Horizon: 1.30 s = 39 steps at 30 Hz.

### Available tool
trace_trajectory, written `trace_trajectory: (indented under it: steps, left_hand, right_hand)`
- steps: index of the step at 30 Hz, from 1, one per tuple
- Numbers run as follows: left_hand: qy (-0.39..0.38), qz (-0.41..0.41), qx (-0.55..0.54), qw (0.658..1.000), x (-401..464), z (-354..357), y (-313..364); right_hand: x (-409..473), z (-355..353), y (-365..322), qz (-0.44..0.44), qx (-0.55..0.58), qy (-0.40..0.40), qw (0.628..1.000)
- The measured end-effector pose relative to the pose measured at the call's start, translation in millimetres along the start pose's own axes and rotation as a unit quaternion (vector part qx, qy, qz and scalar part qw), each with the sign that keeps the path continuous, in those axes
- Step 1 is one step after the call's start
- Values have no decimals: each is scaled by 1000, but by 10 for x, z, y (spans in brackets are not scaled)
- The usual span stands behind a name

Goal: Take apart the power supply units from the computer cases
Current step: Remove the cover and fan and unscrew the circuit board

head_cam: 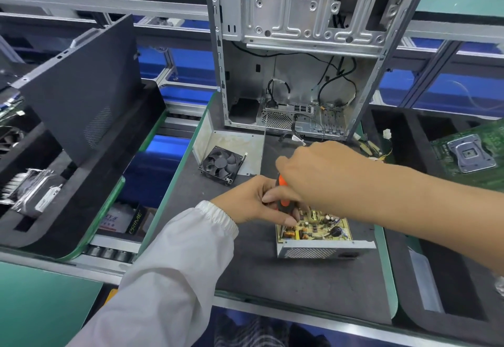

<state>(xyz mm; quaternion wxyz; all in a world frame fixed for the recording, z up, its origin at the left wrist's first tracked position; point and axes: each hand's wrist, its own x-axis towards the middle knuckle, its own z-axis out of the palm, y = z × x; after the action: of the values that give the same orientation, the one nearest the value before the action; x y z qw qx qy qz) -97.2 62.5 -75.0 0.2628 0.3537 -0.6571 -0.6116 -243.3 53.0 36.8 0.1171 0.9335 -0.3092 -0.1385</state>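
Observation:
An opened power supply unit (321, 248) lies on the dark mat, its yellow circuit board (319, 228) exposed inside a grey metal shell. My right hand (313, 172) grips an orange-and-black screwdriver (283, 193) held upright over the board's far left corner. My left hand (256, 199), in a white sleeve, holds the screwdriver's lower handle, with its fingertips on the board's edge. The screwdriver's tip is hidden. Behind stands the stripped silver computer case (297, 46) with loose black cables inside.
A black fan (221, 165) rests on the power supply's removed metal cover (231, 142) left of my hands. A black side panel (79, 84) leans in the left foam tray. A green motherboard (471, 153) lies at right. A heatsink (27, 191) sits far left.

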Motion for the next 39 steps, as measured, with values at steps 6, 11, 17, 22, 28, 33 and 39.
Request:
trace_trajectory:
  steps: [6, 11, 17, 22, 28, 33, 39]
  left_hand:
    - [25, 1, -30, 999, -17, 19, -5]
    - [14, 5, -15, 1000, 38, 43, -48]
    - [13, 38, -41, 998, 50, 35, -82]
    - [21, 31, -36, 999, 62, 45, -96]
    - [13, 29, -17, 999, 91, 25, -144]
    - [1, 33, -19, 999, 78, 56, -112]
    - [43, 19, -14, 999, -64, -65, -290]
  right_hand:
    - [-41, -27, 67, -80, 124, -106, 983]
    - [-62, -26, 6, 25, 67, -46, 996]
    - [-99, 8, 77, -72, 122, -117, 983]
    - [-107, -2, 39, 29, 137, -73, 987]
    - [-116, 6, 91, -44, 152, -99, 982]
    - [-96, -35, 64, 30, 126, -63, 990]
    - [-128, 27, 115, -7, 197, -104, 975]
